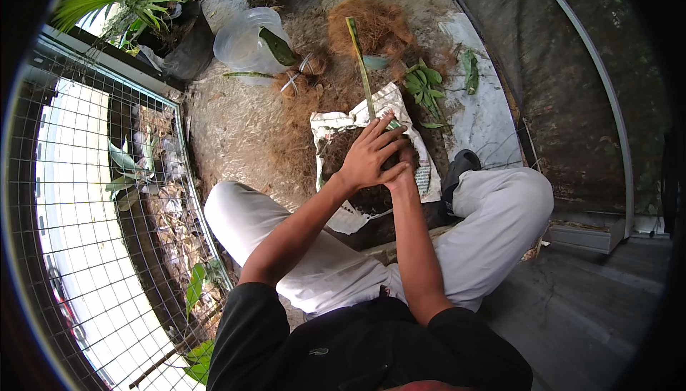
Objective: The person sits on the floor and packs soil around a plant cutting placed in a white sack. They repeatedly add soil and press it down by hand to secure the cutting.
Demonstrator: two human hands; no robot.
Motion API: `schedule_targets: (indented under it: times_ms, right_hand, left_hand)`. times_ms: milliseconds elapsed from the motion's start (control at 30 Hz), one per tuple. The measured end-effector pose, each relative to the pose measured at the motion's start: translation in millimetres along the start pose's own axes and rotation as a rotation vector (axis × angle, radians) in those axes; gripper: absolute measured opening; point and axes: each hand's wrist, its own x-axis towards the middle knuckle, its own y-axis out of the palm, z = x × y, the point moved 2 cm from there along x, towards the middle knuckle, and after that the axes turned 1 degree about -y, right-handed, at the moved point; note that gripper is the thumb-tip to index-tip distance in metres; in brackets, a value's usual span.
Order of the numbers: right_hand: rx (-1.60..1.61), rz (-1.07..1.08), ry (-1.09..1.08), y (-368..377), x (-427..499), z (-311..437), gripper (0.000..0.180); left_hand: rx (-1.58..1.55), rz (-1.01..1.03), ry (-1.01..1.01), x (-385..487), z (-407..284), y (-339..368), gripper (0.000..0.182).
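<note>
My left hand (370, 158) lies palm down over a white printed sack (429, 176), its fingers stretched to the right and slightly spread. The thumb meets my right hand (405, 163), which is partly covered by the left fingers. Dark soil with brown fibre (370, 198) fills the sack's opening beneath both hands. Whether something sits between the palms is hidden. A long, narrow yellow-green leaf (362, 69), like a snake plant's, reaches from the left fingertips away past the sack's far edge. A short piece of green leaf (395, 123) shows beside the fingers.
Beyond the sack lie loose coconut fibre (370, 24), tied fibre bundles (292, 84) and a translucent plastic tub (241, 42) with a leaf piece (276, 47) against it. Leafy cuttings (423, 83) are at right. A wire-mesh panel (123, 203) borders the left; a dark mesh screen (563, 96) borders the right.
</note>
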Motion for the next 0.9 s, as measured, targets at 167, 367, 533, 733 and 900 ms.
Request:
schedule_targets:
  times_ms: [167,367,533,733,900]
  right_hand:
    - [0.142,0.062,0.059,-29,-1,-5,0.059]
    - [0.012,-0.099,0.038,-44,4,-4,0.057]
    - [-0.038,-0.159,0.037,-43,6,-6,0.055]
    - [-0.084,-0.193,0.038,-53,15,-3,0.053]
    - [-0.115,-0.205,0.04,-58,23,3,0.051]
  left_hand:
    - [-0.031,-0.157,0.049,-8,2,17,0.031]
    - [0.016,-0.168,0.086,-16,-5,24,0.036]
    - [0.004,-0.18,0.051,-26,-8,28,0.034]
    - [0.044,-0.143,0.061,-35,-4,35,0.037]
    - [-0.019,-0.091,0.028,-36,-3,34,0.048]
